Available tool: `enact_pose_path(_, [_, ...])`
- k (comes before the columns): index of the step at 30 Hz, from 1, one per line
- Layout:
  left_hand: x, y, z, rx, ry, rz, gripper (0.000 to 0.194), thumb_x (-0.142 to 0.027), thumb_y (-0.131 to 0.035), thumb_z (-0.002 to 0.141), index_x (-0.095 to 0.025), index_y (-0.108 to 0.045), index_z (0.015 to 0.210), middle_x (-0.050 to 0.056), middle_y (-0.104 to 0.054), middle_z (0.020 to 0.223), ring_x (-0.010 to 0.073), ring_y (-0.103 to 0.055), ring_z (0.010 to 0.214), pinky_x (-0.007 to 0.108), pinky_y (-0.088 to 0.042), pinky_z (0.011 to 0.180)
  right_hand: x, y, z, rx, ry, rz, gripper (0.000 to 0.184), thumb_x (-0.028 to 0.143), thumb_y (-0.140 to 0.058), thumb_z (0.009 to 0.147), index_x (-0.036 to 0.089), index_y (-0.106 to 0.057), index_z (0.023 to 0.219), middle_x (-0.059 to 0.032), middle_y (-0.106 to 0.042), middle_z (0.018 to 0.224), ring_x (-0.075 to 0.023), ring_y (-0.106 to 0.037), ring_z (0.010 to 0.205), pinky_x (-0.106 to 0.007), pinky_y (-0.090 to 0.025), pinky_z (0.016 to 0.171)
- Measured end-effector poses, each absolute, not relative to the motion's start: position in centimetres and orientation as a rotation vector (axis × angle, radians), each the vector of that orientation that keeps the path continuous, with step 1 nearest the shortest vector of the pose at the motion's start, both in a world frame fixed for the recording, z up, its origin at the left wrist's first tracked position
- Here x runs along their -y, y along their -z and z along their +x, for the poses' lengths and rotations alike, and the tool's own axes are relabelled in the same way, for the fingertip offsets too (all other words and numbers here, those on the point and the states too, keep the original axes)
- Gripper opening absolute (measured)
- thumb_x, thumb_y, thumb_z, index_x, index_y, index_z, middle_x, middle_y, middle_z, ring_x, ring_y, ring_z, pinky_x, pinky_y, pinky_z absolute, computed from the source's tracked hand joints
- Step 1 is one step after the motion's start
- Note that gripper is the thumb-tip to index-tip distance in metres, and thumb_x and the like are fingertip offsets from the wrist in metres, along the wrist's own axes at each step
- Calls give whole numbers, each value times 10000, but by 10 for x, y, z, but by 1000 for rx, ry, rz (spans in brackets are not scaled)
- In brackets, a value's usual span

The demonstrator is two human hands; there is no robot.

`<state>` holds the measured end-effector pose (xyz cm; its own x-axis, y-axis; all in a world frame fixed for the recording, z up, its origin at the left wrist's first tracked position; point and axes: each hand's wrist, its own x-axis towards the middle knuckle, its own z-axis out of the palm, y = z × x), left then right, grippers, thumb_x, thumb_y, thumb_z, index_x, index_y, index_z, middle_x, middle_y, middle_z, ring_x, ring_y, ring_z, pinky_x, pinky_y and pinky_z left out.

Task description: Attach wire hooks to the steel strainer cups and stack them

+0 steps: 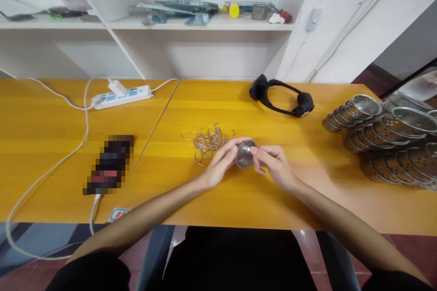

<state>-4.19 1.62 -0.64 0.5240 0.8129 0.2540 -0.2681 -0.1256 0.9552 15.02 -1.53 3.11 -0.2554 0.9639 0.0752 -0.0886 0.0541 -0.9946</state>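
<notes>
A small perforated metal cup (245, 154) is held just above the yellow table (239, 200), its open mouth tilted up and to the right. My left hand (221, 161) grips its left side with curled fingers. My right hand (273, 163) pinches its right rim. Just behind my left hand lies a loose heap of thin wire rings (207, 140). Whether a ring is in my fingers is hidden.
Stacks of the same perforated cups (385, 138) lie in rows at the right edge. A black headband device (282, 97) rests behind. A white power strip (122, 96) with cables and a blurred dark object (108, 163) lie left. Shelves with clutter (205, 11) line the wall.
</notes>
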Motion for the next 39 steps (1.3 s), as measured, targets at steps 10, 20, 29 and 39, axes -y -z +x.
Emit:
enact_pose_path(10, [0,9,-27,-603,-1344,1474,343,-440,-416,1135,-234,-676,1218,85,-688,1187,225,-649,1132,387,-497,1029,23,-39,146,1586,-1376,-901,495,466,-587,1056,188,-595,645,24,-503,608,-116,-467,602,-293,-347,621])
enact_pose_path(20, [3,-1,-32,-477,-1554,1681,316,-326,-372,1138,-213,-656,1221,110,-638,1202,244,-606,1172,451,-490,1030,31,-49,144,1631,-1363,-889,483,428,-603,1057,185,-550,643,29,-465,631,-116,-397,631,-301,-289,626])
enact_pose_path(29, [2,-2,-35,-457,-1532,1754,318,-325,-370,1138,-208,-653,1229,121,-629,1218,243,-611,1172,455,-519,1012,30,-45,144,1652,-1333,-895,513,479,-601,1054,189,-544,634,34,-452,611,-113,-378,608,-300,-276,598])
enact_pose_path(39, [1,-1,-35,-448,-1504,1769,322,-336,-376,1138,-212,-661,1222,120,-641,1209,244,-616,1176,478,-511,1038,31,-38,144,1671,-1312,-885,514,471,-602,1061,187,-562,634,32,-480,607,-108,-396,595,-302,-281,585])
